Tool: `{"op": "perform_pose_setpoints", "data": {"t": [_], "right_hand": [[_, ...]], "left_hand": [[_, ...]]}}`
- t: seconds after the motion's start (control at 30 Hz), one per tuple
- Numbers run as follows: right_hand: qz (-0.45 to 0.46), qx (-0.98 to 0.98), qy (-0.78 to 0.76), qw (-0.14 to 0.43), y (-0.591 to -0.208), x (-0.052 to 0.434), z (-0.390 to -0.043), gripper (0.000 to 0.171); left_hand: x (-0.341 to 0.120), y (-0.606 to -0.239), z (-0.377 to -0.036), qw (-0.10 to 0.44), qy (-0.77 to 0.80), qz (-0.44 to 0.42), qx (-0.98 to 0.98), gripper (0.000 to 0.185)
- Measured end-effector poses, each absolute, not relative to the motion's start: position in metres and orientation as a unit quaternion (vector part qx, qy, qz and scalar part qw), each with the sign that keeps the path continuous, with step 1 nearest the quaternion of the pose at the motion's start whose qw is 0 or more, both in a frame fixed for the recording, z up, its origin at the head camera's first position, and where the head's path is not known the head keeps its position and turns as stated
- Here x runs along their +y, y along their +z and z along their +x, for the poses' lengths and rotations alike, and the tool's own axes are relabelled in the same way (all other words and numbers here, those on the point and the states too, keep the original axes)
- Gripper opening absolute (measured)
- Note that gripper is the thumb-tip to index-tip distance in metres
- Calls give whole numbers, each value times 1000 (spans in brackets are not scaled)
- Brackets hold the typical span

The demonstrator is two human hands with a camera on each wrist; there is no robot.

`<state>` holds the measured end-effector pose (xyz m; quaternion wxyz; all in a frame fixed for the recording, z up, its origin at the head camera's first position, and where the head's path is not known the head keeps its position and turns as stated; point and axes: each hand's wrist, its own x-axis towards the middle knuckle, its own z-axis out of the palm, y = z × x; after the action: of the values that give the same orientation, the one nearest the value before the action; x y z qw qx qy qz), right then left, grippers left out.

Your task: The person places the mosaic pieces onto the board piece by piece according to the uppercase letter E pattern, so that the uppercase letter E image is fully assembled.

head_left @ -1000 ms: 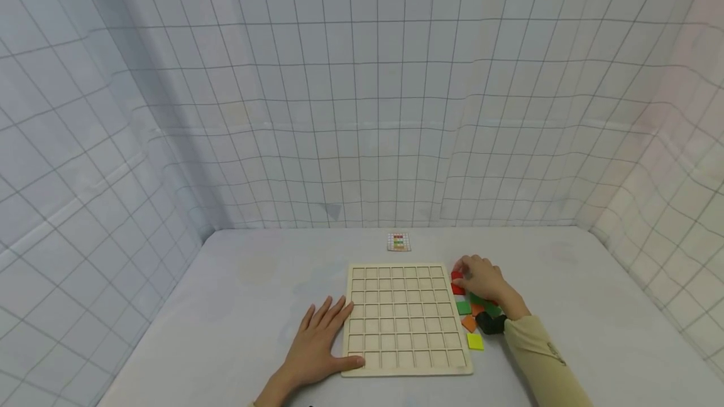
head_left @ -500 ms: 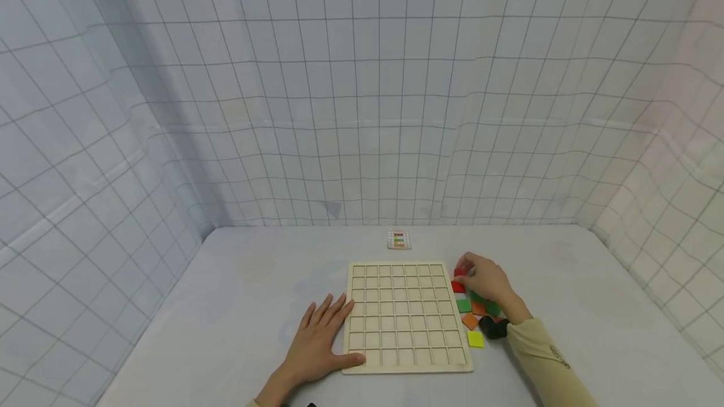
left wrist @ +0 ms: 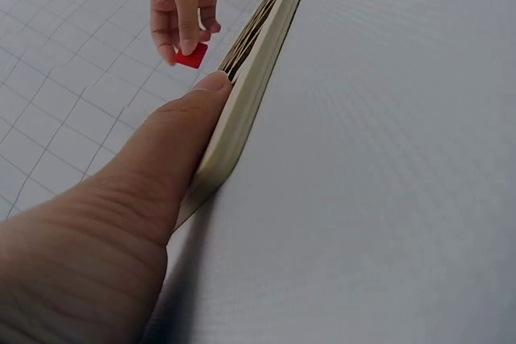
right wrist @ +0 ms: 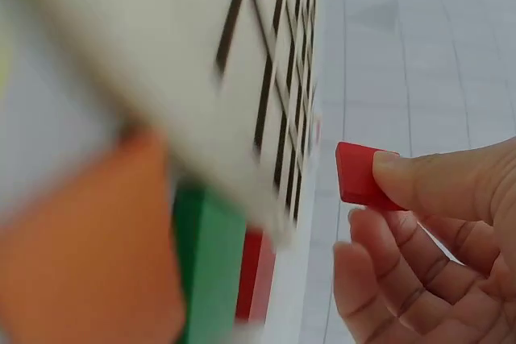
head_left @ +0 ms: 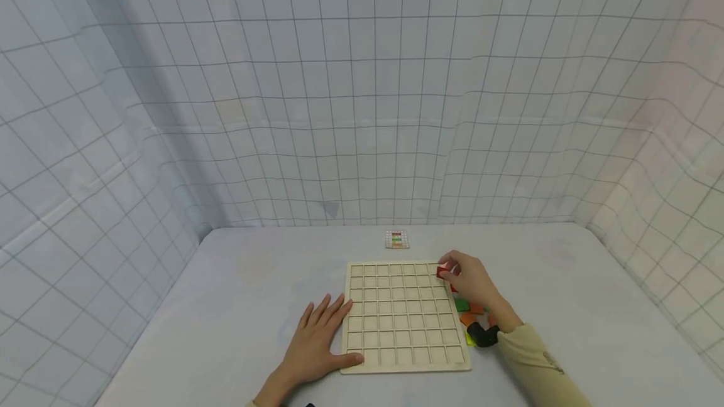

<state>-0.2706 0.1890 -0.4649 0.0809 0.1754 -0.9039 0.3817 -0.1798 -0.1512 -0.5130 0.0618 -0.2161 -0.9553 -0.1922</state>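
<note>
A pale wooden grid board (head_left: 405, 369) with rows of square cells lies on the table. My left hand (head_left: 318, 343) rests at its left side, fingers spread straight, fingertips on the left edge and thumb over the near left corner. In the left wrist view the thumb (left wrist: 181, 118) lies straight along the rim. My right hand (head_left: 471, 278) pinches a red square tile (right wrist: 360, 175) between thumb and fingers. That tile (head_left: 443, 272) is held over the board's far right corner, raised above the surface in both wrist views.
Right of the board lie loose tiles: a green tile (head_left: 462, 304), an orange tile (head_left: 467, 319), a yellow tile (head_left: 470, 338) and another red tile (right wrist: 255, 275), partly hidden by the right arm. A small card with a coloured grid (head_left: 397, 239) lies behind the board.
My right hand has picked a red tile from the pile at the right and moved it left, over the board's far right corner. The left hand has stayed in place.
</note>
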Motion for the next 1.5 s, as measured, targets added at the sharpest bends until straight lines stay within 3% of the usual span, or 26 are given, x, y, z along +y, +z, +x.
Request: {"op": "perform_pose_setpoints", "data": {"t": [0.27,0.63,1.0,1.5], "right_hand": [[234,-875,420,54,-468,151,-276,6],[235,-859,455,13,-473,113,-285,5],[244,-873,422,9,-471,93,-286,3],[248,-903,351,11,-475,94,-283,21]], "left_hand": [[-151,-514,-180,66,-189,-217,-955,100],[-152,-512,-179,65,-186,-219,-956,100],[-152,-512,-179,67,-193,-222,-953,99],[-153,-514,-180,67,-191,-224,-953,99]]}}
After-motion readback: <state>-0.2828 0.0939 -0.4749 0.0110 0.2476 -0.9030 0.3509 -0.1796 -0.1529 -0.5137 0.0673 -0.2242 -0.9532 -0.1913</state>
